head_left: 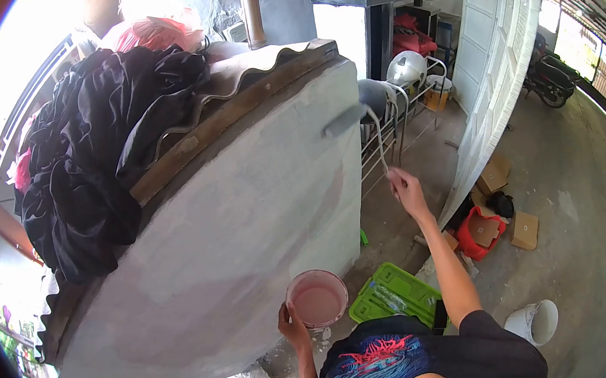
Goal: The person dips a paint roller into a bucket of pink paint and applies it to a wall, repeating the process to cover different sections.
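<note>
My right hand [404, 184] is closed round the handle of a paint roller [344, 120]. The grey roller head lies against the upper right part of a pale, patchy wall panel [246, 210]. Low in front of my body, my left hand [293, 326] grips the left rim of a round pink bucket [317, 300] with pinkish liquid inside. The bucket is beside the panel's lower edge.
Black cloth [85, 153] lies over corrugated sheeting on the panel's top. A green case [396, 297] is on the floor right of the bucket. Farther right are a white bucket [543, 322], cardboard boxes [525, 230], a red container [469, 243] and a white folding screen [488, 88].
</note>
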Available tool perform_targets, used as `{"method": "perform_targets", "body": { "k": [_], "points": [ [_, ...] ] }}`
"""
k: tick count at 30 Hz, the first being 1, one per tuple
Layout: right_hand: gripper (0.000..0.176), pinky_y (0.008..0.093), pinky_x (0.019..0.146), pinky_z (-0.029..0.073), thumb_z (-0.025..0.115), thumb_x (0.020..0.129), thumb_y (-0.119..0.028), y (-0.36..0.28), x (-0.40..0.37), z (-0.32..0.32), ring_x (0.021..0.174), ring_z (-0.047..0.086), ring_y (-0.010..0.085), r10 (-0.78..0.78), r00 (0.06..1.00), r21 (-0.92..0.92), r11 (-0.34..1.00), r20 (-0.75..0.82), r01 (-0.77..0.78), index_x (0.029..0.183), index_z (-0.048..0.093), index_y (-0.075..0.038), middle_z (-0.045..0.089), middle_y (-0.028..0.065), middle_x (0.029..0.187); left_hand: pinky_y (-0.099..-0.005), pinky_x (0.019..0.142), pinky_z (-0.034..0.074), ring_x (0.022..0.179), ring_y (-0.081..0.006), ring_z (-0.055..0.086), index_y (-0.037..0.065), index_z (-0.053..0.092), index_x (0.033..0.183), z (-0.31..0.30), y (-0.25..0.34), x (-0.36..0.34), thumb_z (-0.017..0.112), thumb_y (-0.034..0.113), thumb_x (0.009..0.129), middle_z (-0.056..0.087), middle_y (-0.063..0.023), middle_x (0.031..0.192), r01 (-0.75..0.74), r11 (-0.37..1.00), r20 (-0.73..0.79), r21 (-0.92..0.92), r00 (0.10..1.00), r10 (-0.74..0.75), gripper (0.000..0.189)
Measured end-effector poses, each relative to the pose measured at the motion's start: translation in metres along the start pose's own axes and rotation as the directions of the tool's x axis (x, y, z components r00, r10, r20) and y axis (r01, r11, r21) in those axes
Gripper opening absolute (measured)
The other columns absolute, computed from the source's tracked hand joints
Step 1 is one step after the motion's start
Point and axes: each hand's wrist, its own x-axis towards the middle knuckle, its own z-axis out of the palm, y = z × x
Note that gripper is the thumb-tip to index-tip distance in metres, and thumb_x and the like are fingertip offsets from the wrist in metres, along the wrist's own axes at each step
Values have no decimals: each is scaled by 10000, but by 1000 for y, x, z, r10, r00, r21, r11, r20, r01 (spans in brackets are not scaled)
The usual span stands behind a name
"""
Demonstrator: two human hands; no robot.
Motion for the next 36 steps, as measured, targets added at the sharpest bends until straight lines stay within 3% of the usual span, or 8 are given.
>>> {"method": "perform_targets", "body": {
  "k": [5,8,11,15,19,24,30,36],
  "points": [
    [343,254,507,360,576,1030,-315,108,-65,-3,557,451,53,144,988,-114,984,50,-138,1134,679,-4,501,-19,629,-348,932,483,1054,-231,659,-81,637,1220,3,23,-6,609,306,1002,706,-169,1124,-18,1000,20,26,1000,17,445],
    [344,246,490,352,570,1035,-320,112,-76,1,547,457,41,147,989,-125,982,24,-143,1109,684,-4,521,-26,634,-312,836,504,965,-170,654,-59,631,1249,6,8,-2,616,318,1001,710,-121,1079,-99,993,-13,63,995,100,451],
    [336,252,500,364,572,1035,-310,91,-63,5,555,463,51,113,993,-74,991,-18,-114,1112,688,-4,527,-17,631,-362,962,477,1096,-244,652,-84,627,1235,4,10,-2,604,304,1004,697,-175,1153,-27,998,12,59,1000,26,452],
    [318,232,471,343,561,1043,-291,10,-9,6,547,444,41,43,993,82,996,-111,-34,1125,683,-9,501,-31,630,-352,956,473,1075,-232,649,-82,632,1223,4,11,-3,603,303,1005,700,-165,1141,43,999,28,-7,999,-43,443],
    [319,221,451,323,558,1044,-295,-41,33,-1,524,433,33,11,989,197,980,-148,19,1119,678,-9,492,-36,637,-340,926,471,1029,-207,640,-78,643,1193,7,23,-10,597,296,1008,704,-150,1107,-37,999,45,3,998,37,420],
    [315,223,451,325,556,1045,-297,4,21,-8,528,438,32,-37,996,99,994,-87,45,1128,684,-22,504,-32,642,-334,911,473,1017,-199,642,-78,648,1177,7,20,-8,591,291,1012,709,-141,1077,-18,1000,33,17,999,17,408],
    [326,253,498,355,571,1035,-307,99,-58,-8,551,445,50,133,991,-64,989,32,-130,1109,694,-15,520,-17,633,-337,896,486,993,-197,660,-79,647,1187,12,22,-3,594,281,1009,713,-148,1067,-35,997,31,65,999,33,406],
    [324,251,508,350,587,1028,-292,80,-51,-8,561,425,47,157,988,-62,986,12,-156,1106,697,2,518,-24,643,-324,884,491,1004,-192,654,-79,634,1236,13,21,2,630,333,987,707,-144,1098,-90,993,44,72,995,87,482]
  ]
}}
